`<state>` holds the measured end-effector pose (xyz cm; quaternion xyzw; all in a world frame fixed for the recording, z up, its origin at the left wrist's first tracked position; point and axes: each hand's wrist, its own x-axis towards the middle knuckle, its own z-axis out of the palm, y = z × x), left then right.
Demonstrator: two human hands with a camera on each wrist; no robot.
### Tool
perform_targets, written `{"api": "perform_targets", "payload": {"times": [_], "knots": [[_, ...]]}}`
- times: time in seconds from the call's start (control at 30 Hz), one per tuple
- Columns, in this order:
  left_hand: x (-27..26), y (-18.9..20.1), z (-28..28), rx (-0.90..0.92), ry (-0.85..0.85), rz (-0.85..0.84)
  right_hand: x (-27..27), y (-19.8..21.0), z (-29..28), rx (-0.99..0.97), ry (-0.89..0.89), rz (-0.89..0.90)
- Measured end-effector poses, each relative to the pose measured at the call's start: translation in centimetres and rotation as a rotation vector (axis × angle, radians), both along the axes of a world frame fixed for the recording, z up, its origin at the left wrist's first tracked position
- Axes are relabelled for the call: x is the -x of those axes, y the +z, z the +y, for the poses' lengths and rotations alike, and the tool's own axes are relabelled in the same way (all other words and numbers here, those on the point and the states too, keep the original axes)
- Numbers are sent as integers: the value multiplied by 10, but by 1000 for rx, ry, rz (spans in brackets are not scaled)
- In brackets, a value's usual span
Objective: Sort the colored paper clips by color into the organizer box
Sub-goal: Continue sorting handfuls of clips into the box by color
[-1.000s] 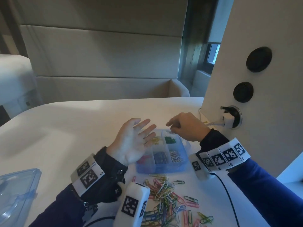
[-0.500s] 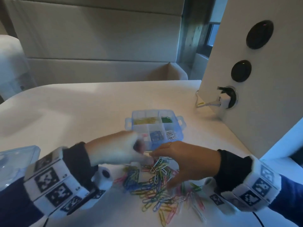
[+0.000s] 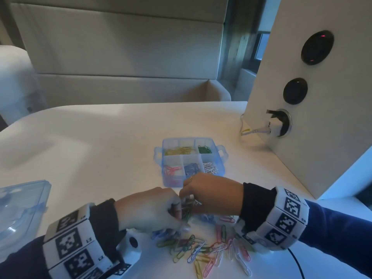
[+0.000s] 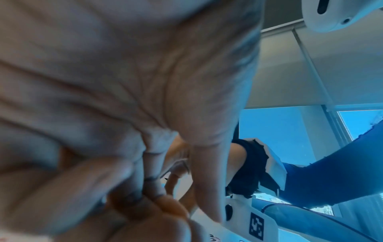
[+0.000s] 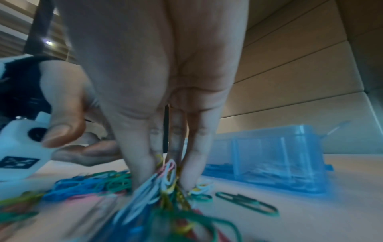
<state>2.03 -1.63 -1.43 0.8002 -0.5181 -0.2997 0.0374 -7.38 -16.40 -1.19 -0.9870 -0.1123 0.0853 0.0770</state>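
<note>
R fingers: pinching clump of paper clips off pile
L hand: fingers curled round clips, touching R hand
organizer box: just beyond fingers

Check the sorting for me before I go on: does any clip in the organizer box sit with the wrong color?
Nothing stands out. In the organizer box, yellow clips, green, pink, blue and white each keep their own compartment. The pile remains unsorted.

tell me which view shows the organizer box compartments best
The head view: it looks down into the organizer box, showing yellow, green, pink, blue and white clips in separate compartments. The right wrist view shows only its translucent side wall, low and blurred. The left wrist view shows none of it; the left hand fills the frame.
</note>
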Motion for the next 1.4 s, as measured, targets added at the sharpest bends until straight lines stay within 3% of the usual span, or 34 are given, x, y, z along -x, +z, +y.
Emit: {"api": "perform_targets", "payload": {"times": [0.17, 0.4, 0.53, 0.6, 0.73, 0.87, 0.93, 1.07, 1.27, 1.4], "knots": [[-1, 9, 8, 340, 89, 405, -5, 1, -3, -57, -37, -18], [-8, 12, 8, 367, 164, 359, -6, 12, -12, -240, -80, 17], [-11, 17, 7, 365, 322, 345, -5, 29, -20, -349, -102, -25], [-14, 16, 3, 386, 447, 511, -4, 39, -24, -403, -114, -61], [-12, 13, -9, 456, 657, 1004, -5, 54, -26, -503, -133, -131], [-2, 19, -14, 473, 689, 1634, -7, 58, -22, -533, -134, -206], [3, 20, -18, 536, 718, 1837, -9, 58, -20, -522, -131, -205], [10, 21, -27, 660, 819, 1774, -10, 62, -23, -525, -150, -224], [11, 26, -29, 646, 921, 1808, -6, 76, -41, -603, -203, -298], [6, 27, -32, 659, 931, 1819, -6, 79, -54, -258, -224, -228]]}}
